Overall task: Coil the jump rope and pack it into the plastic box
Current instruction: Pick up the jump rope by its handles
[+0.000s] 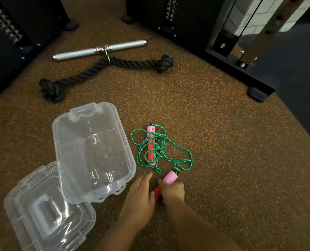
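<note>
A jump rope lies on the speckled brown floor: its green cord [161, 149] is loosely tangled over one pink-and-red handle [151, 145]. The other pink-and-red handle [166, 181] is in my right hand [172, 191], fingers wrapped around its middle. My left hand [141, 194] rests flat beside it, fingers apart, its thumb near the handle's red end. The clear plastic box [130, 160] stands open and empty just left of the rope. Its clear lid [47, 212] lies upside down at the lower left, partly under the box.
A thick black rope attachment [103, 69] with knotted ends and a steel bar handle [100, 49] lie farther ahead. Black gym machine frames stand at the left [15, 33] and at the right [241, 69].
</note>
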A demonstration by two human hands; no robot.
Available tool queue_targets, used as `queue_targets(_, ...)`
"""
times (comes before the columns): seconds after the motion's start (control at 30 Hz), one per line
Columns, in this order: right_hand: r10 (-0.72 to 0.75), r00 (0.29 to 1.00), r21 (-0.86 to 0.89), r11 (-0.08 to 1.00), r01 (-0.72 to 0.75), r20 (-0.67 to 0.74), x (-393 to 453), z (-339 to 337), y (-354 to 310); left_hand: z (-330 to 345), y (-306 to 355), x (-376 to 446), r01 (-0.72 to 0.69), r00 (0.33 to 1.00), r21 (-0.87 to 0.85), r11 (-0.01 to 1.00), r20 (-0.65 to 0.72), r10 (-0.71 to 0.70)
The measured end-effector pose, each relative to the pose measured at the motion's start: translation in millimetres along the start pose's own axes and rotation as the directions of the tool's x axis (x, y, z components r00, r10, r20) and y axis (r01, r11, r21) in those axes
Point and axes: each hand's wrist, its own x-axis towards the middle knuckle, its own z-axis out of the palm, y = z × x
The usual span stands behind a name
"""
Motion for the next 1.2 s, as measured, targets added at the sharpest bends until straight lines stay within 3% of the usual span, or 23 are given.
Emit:
queue_targets(0.17, -0.082, 0.994, 0.143, 0.987, 0.072, 0.067, -13.2, -22.5, 0.9, -9.1, 4.2, 3.4, -0.008, 0.999, -0.009, 1.0, -0.054, 0.008)
queue_targets(0.4, -0.307, 0.951, 0.135, 0.944, 0.3, 0.035, -46.4, -62.0, -18.5, -39.1, 38.7, -5.2, -0.076, 0.995, 0.006, 0.997, -0.067, 0.076)
queue_targets(0.5, -0.394, 0.915, 0.078, 0.918, 0.388, 0.084, -74.0, -83.2, -52.5, -61.9, 61.1, -16.1, -0.058, 0.996, -0.085, 0.995, -0.077, 0.051)
queue_targets(0.6, -0.477, 0.844, 0.117, 0.879, 0.462, 0.244, -113.6, -106.0, -89.9, -92.4, 81.8, -30.4, -0.015, 0.996, -0.248, 0.969, -0.086, -0.007)
queue_targets(0.77, -0.614, 0.67, 0.173, 0.777, 0.605, 0.418, -196.7, -151.9, -135.7, -147.1, 102.9, -57.0, 0.036, 0.993, -0.354, 0.935, -0.094, -0.074)
queue_targets(0.9, -0.698, 0.508, 0.191, 0.664, 0.723, 0.505, -258.4, -184.0, -148.1, -182.6, 120.7, -84.7, 0.055, 0.993, -0.626, 0.778, -0.045, -0.106)
queue_targets(1.0, -0.758, 0.407, 0.244, 0.581, 0.777, 0.509, -289.2, -197.9, -144.4, -194.0, 121.7, -103.7, 0.089, 0.996, -0.739, 0.667, 0.062, -0.065)
queue_targets(1.2, -0.771, 0.33, 0.217, 0.51, 0.833, 0.545, -309.5, -192.1, -105.3, -187.0, 111.1, -124.5, 0.147, 0.982, -0.898, 0.414, 0.181, 0.044)
